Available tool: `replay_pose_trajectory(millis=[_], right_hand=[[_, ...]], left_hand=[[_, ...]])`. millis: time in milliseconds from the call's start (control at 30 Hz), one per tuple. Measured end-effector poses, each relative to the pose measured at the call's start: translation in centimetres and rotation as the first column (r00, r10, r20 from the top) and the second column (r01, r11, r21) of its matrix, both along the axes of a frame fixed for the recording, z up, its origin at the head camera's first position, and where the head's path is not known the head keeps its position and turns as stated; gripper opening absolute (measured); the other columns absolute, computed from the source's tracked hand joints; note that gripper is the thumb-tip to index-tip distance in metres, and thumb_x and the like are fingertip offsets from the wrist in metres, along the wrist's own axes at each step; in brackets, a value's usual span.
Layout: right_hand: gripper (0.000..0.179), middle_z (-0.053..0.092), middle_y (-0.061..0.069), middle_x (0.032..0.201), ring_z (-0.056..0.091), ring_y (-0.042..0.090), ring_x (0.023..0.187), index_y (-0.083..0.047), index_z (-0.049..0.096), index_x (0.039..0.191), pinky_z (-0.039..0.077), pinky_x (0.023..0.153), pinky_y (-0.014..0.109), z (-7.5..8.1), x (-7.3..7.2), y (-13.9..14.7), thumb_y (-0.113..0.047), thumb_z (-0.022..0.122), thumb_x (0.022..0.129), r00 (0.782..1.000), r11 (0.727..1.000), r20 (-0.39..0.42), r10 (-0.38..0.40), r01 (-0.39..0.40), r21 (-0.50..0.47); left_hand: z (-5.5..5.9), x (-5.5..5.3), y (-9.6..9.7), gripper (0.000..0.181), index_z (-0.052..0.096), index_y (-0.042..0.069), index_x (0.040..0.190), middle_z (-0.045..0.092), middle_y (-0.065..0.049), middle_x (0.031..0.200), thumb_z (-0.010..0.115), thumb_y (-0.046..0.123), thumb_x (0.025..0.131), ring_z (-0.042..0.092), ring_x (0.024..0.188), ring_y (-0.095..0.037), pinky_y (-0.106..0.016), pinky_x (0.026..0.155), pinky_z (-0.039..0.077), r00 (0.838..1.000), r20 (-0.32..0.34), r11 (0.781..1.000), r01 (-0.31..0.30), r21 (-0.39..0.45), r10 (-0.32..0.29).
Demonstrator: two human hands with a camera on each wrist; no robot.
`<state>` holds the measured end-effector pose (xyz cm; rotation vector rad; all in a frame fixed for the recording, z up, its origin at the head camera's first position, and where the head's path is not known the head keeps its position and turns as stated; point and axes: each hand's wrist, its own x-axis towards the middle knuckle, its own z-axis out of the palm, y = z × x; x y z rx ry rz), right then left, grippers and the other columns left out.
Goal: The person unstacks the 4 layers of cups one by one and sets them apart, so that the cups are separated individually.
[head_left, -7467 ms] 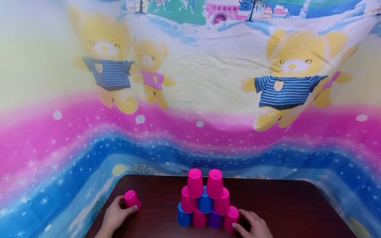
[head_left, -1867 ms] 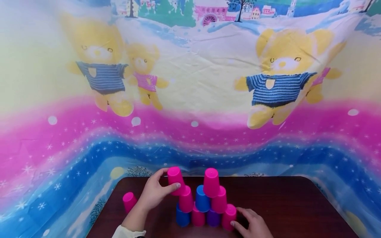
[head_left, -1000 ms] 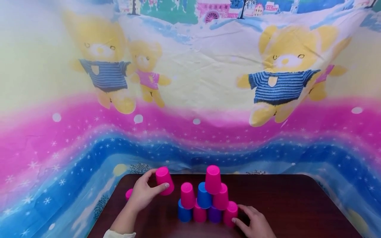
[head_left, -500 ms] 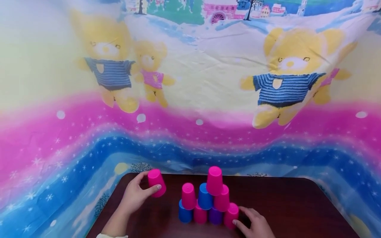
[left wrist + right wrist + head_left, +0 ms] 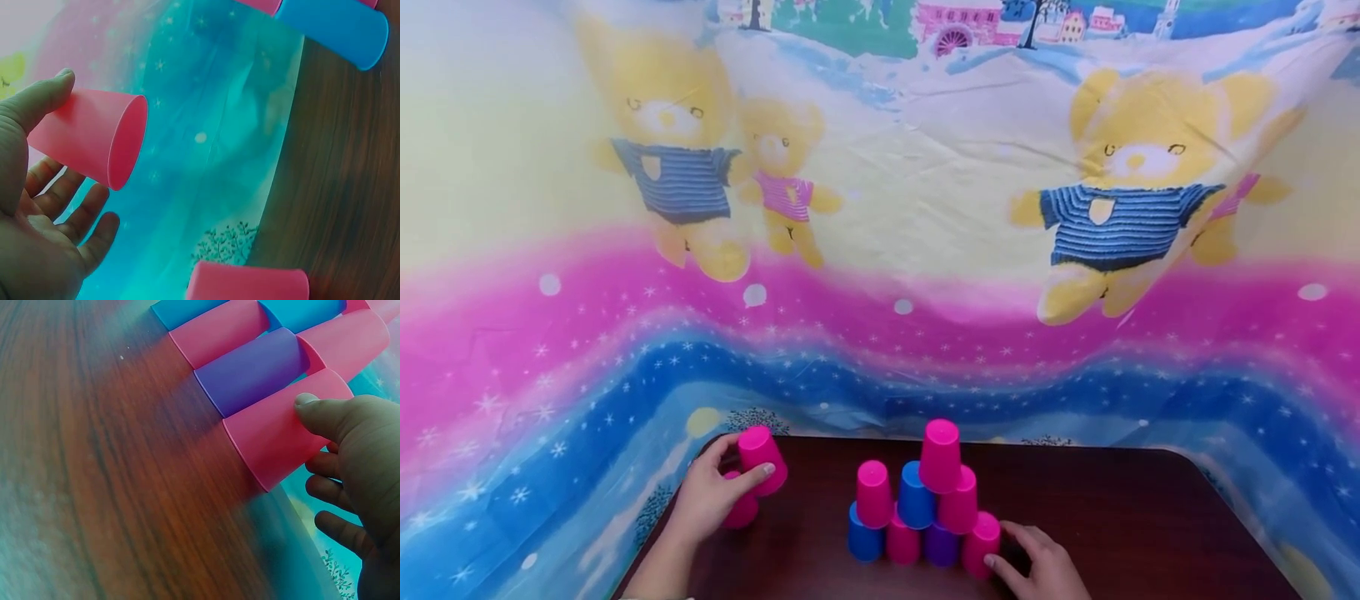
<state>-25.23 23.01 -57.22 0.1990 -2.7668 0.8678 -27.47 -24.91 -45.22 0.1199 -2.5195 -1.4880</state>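
My left hand grips an upside-down pink cup between thumb and fingers. The left wrist view shows this cup's open end and a gap between it and another pink cup, which stands at the table's left, partly covered by the hand. In the middle rises a cup stack: a bottom row with a blue cup, a pink one, a purple cup and a pink end cup. Above are pink, blue and pink cups, topped by one pink cup on the right. My right hand holds the end cup, thumb on its near side.
The dark brown wooden table has rounded far corners. Behind it hangs a cloth printed with bears and snowflakes, close to the far edge. Bare tabletop lies between the left cups and the stack.
My left hand, earlier at the cup on the left, took the left top pink cup off the stack and carried it left, above the standing one. My right hand stays at the end cup.
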Motion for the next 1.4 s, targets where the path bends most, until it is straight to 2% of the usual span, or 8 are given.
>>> replay_pose_trajectory(millis=[233, 433, 667, 800, 1100, 1233, 1400], right_hand=[[0.06, 0.067, -0.003, 0.105, 0.065, 0.016, 0.096, -0.022, 0.066, 0.117, 0.057, 0.074, 0.034, 0.2, 0.0, -0.1, -0.063, 0.072, 0.074, 1.0, 1.0, 0.001, 0.017, -0.017, -0.004], [0.06, 0.067, -0.003, 0.105, 0.065, 0.016, 0.096, -0.022, 0.066, 0.118, 0.056, 0.075, 0.035, 0.2, 0.1, -0.1, -0.063, 0.071, 0.075, 1.0, 1.0, -0.009, 0.025, -0.025, -0.006], [0.061, 0.067, -0.001, 0.106, 0.065, 0.018, 0.097, -0.021, 0.066, 0.118, 0.057, 0.075, 0.036, 0.3, 0.1, -0.1, -0.064, 0.07, 0.075, 0.999, 1.0, 0.017, 0.028, -0.028, -0.014], [0.062, 0.067, 0.0, 0.106, 0.066, 0.018, 0.097, -0.02, 0.066, 0.119, 0.057, 0.075, 0.036, 0.3, 0.1, 0.0, -0.064, 0.07, 0.075, 1.0, 1.0, 0.011, 0.026, -0.026, -0.017], [0.062, 0.067, -0.001, 0.104, 0.066, 0.018, 0.096, -0.02, 0.066, 0.119, 0.056, 0.076, 0.038, 0.4, 0.0, 0.0, -0.064, 0.069, 0.076, 1.0, 1.0, -0.019, 0.023, -0.023, -0.015], [0.061, 0.067, -0.002, 0.104, 0.066, 0.018, 0.096, -0.021, 0.066, 0.119, 0.056, 0.076, 0.038, 0.3, 0.0, 0.1, -0.064, 0.069, 0.076, 1.0, 1.0, -0.021, 0.019, -0.019, -0.012], [0.061, 0.067, -0.002, 0.104, 0.066, 0.018, 0.096, -0.022, 0.066, 0.119, 0.056, 0.077, 0.039, 0.1, 0.0, 0.1, -0.064, 0.069, 0.076, 0.999, 1.0, -0.03, 0.018, -0.018, -0.004]], left_hand=[[-0.3, 0.3, -2.0, 0.072, 0.051, 0.018, 0.134, 0.059, -0.007, 0.123, 0.078, 0.05, 0.076, 0.059, 0.112, -0.025, -0.027, 0.086, 0.051, 0.998, -0.06, 1.0, -0.002, 0.002, 0.002], [-1.0, 0.5, -3.7, 0.067, 0.052, 0.017, 0.134, 0.06, -0.008, 0.122, 0.076, 0.047, 0.08, 0.06, 0.11, -0.026, -0.021, 0.083, 0.051, 0.995, -0.092, 0.999, -0.029, -0.019, 0.028], [-1.3, 0.9, -5.5, 0.071, 0.047, 0.015, 0.138, 0.054, -0.012, 0.132, 0.074, 0.048, 0.081, 0.059, 0.113, -0.03, -0.02, 0.077, 0.053, 0.995, -0.056, 0.996, -0.084, -0.006, 0.083], [-1.4, 1.1, -6.2, 0.072, 0.047, 0.016, 0.138, 0.054, -0.011, 0.132, 0.074, 0.051, 0.08, 0.06, 0.113, -0.029, -0.019, 0.076, 0.053, 0.993, -0.032, 0.993, -0.118, -0.031, 0.117], [-2.0, 1.4, -7.3, 0.072, 0.048, 0.013, 0.137, 0.056, -0.013, 0.13, 0.074, 0.05, 0.08, 0.057, 0.115, -0.031, -0.016, 0.075, 0.051, 0.989, -0.042, 0.987, -0.145, -0.064, 0.142], [-2.1, 1.4, -7.8, 0.075, 0.046, 0.012, 0.138, 0.054, -0.014, 0.132, 0.072, 0.052, 0.081, 0.054, 0.118, -0.033, -0.013, 0.075, 0.047, 0.988, -0.021, 0.985, -0.156, -0.079, 0.155], [-2.3, 1.5, -8.3, 0.079, 0.043, 0.012, 0.14, 0.051, -0.015, 0.134, 0.071, 0.055, 0.08, 0.052, 0.119, -0.033, -0.016, 0.074, 0.049, 0.985, 0.018, 0.983, -0.172, -0.06, 0.174]])
